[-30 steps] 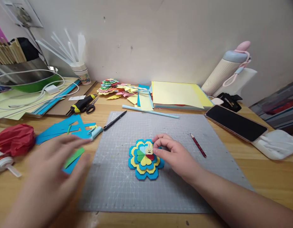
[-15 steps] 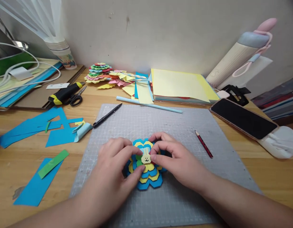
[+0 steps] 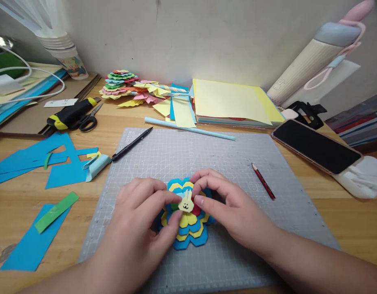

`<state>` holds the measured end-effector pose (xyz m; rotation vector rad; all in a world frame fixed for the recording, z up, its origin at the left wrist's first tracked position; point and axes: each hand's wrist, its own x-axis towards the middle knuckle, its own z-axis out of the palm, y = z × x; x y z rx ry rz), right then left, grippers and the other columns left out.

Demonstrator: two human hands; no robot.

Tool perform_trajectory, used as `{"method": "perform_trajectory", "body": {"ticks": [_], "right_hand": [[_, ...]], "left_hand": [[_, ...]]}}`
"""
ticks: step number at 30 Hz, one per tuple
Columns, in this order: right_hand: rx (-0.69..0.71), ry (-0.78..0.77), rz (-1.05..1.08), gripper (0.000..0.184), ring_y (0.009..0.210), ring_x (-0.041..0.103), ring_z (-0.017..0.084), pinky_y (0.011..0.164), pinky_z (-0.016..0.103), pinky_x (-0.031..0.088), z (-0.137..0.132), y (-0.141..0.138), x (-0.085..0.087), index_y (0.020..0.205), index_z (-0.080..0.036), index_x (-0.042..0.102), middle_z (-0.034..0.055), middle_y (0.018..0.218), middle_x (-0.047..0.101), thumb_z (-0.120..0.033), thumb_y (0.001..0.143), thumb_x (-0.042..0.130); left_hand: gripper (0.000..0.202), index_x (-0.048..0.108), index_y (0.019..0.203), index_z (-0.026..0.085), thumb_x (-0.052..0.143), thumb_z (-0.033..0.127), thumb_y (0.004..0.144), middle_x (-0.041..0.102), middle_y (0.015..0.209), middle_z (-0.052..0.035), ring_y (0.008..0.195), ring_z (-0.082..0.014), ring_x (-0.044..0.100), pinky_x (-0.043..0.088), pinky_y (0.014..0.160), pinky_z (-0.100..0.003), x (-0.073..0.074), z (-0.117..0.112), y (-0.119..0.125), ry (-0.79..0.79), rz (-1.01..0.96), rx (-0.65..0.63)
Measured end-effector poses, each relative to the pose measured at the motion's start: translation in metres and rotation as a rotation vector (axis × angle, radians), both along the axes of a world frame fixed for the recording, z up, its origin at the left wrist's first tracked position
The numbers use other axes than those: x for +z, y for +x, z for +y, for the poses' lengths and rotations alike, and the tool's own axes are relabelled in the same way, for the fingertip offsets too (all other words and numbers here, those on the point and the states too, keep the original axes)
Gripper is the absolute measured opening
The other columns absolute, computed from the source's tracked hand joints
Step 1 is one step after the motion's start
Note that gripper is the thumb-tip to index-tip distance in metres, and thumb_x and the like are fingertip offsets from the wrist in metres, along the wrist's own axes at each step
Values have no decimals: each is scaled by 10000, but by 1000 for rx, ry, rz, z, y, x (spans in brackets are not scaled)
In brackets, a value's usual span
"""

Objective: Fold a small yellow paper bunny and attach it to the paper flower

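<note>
A layered paper flower point(image 3: 188, 232) in blue and yellow lies on the grey cutting mat point(image 3: 188, 155). A small yellow paper rabbit point(image 3: 186, 202) sits at its centre. My left hand point(image 3: 139, 228) rests on the flower's left side, thumb and forefinger pinched at the rabbit. My right hand point(image 3: 225, 208) comes in from the right, its fingertips pinching the rabbit's other side. Both hands cover much of the flower's upper petals.
A red pencil point(image 3: 263, 186) and a black pen point(image 3: 131, 144) lie on the mat. Blue paper scraps point(image 3: 54, 163) and a green strip point(image 3: 56, 212) lie left. Scissors point(image 3: 87, 120), yellow paper stack point(image 3: 234, 104), phone point(image 3: 317, 147) and more paper flowers point(image 3: 121, 83) sit behind.
My left hand came in from the left scraps onto the flower and pinched the rabbit. The view tilted down and the rabbit has shifted slightly between the fingertips.
</note>
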<state>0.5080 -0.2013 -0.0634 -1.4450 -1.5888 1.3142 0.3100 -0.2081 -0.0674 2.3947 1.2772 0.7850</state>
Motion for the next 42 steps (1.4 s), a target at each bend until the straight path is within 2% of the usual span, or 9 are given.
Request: {"method": "perform_trajectory", "body": {"ticks": [4, 7, 12, 18, 22, 26, 33, 38, 42], "right_hand": [[-64, 118, 11, 111, 1082, 540, 206, 929, 407, 440, -7, 4, -3, 956, -224, 569, 43, 1095, 578, -240, 854, 528], [23, 197, -179, 179, 1025, 551, 201, 870, 389, 476, -13, 5, 1, 1049, -219, 531, 49, 1084, 568, -259, 875, 538], [204, 322, -525, 431, 947, 583, 265, 778, 456, 511, -25, 2, 7, 1214, -167, 456, 107, 1072, 595, -329, 842, 601], [141, 570, -636, 565, 1003, 578, 332, 817, 512, 479, -31, 0, 0, 1232, -138, 440, 167, 1149, 611, -445, 804, 643], [173, 578, -574, 697, 1132, 520, 332, 935, 519, 409, -30, -1, -5, 1292, -144, 382, 167, 1260, 565, -457, 759, 703], [270, 504, -487, 659, 1193, 498, 269, 1022, 491, 333, -26, 0, -8, 1360, -193, 293, 114, 1319, 548, -328, 822, 650], [373, 384, -394, 674, 1327, 406, 228, 1153, 533, 89, -16, 3, -8, 1397, -239, 242, 67, 1422, 485, -211, 819, 586], [393, 352, -335, 705, 1329, 404, 243, 1154, 559, 79, -17, 3, -7, 1389, -250, 254, 74, 1420, 475, -219, 788, 622], [257, 425, -284, 585, 1292, 437, 238, 1141, 540, 170, -17, 5, -5, 1343, -240, 345, 86, 1356, 511, -224, 819, 606]], "left_hand": [[154, 591, 994, 234, 610, 172, 855, 542, 941, -13, 883, -187, 508, 423, 741, -351, 1, 0, -3, 2, -9, 8], [159, 589, 1006, 236, 604, 178, 859, 536, 939, -11, 888, -180, 512, 430, 739, -340, 3, -1, -7, 13, -6, 31], [134, 595, 997, 230, 598, 201, 866, 538, 943, -16, 879, -174, 521, 434, 734, -337, 4, -4, -14, 32, 7, 53], [97, 582, 964, 226, 579, 195, 872, 540, 921, -15, 862, -176, 515, 436, 716, -338, 3, -4, -14, 47, 45, 15], [106, 580, 969, 229, 591, 199, 868, 545, 921, -12, 855, -175, 516, 439, 712, -338, 2, -4, -13, 16, 46, -2], [101, 587, 963, 231, 591, 207, 865, 550, 919, -11, 856, -175, 523, 437, 712, -340, 3, -4, -15, 21, 50, 22], [93, 596, 966, 238, 575, 229, 876, 555, 906, -4, 842, -167, 525, 430, 716, -333, 4, -2, -16, 24, 61, 31], [92, 592, 951, 238, 595, 228, 859, 564, 918, -11, 852, -182, 532, 440, 707, -342, 2, -4, -15, 18, 78, 15], [94, 590, 940, 239, 607, 218, 850, 568, 905, -12, 845, -186, 533, 440, 701, -345, 2, -4, -15, 0, 70, 13]]}}
